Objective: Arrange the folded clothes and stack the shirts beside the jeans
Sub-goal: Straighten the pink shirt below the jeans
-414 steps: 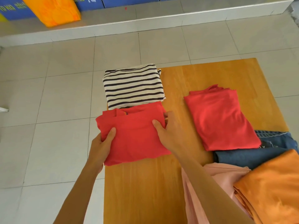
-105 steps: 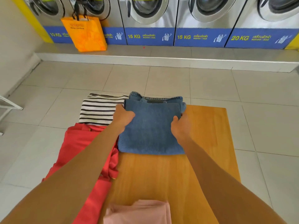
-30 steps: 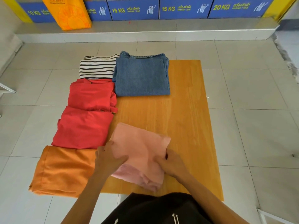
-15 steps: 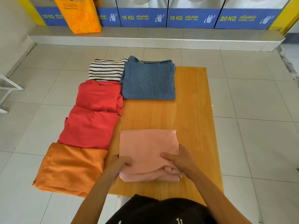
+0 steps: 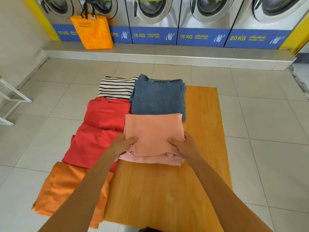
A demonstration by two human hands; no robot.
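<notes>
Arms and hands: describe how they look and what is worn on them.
Both forearms are bare, with no sleeves in view. The left hand and right hand wear no gloves, and no rings, watch or bracelets show. Fingers are uncovered.

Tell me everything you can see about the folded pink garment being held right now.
The folded pink garment looks like soft, matte knit cloth, salmon on top with paler layers showing at its near edge. It is folded into a rough rectangle lying flat over the wooden table. The left hand and right hand grip its near corners. Its far edge overlaps the folded blue jeans.
</notes>
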